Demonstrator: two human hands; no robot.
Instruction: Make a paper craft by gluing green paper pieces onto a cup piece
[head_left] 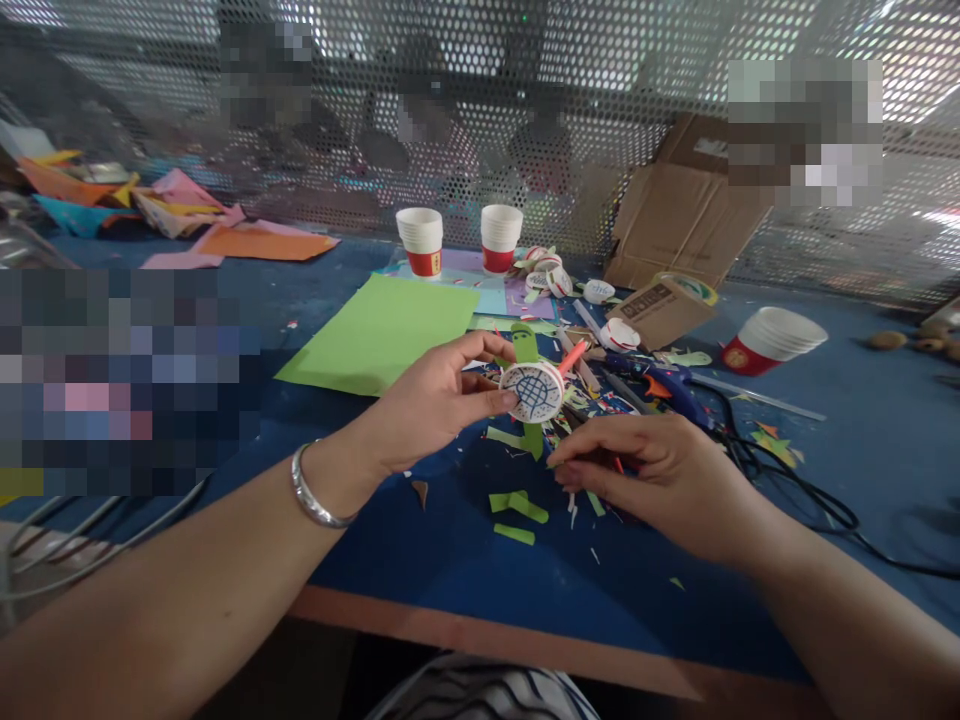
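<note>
My left hand [465, 385] is closed on a paper-cup turtle [534, 390], pinching its rim between thumb and fingers. The turtle is a round white cup bottom with a blue grid drawn on it, a green paper head at the top and a green strip at the bottom. My right hand [637, 465] is just below and to the right, thumb and forefinger pressed together; what they hold, if anything, is too small to name. Loose green paper strips [517, 505] lie on the table beneath. An orange-red stick-like thing [574, 355] shows behind the turtle.
A green paper sheet [382, 335] lies left of centre. Behind stand two cup stacks [420, 240]; another stack [776, 338] tilts at right. A blue glue gun [679, 392] with a black cable [817, 510] lies among scraps. Cardboard [682, 215] leans on the perforated screen [465, 120].
</note>
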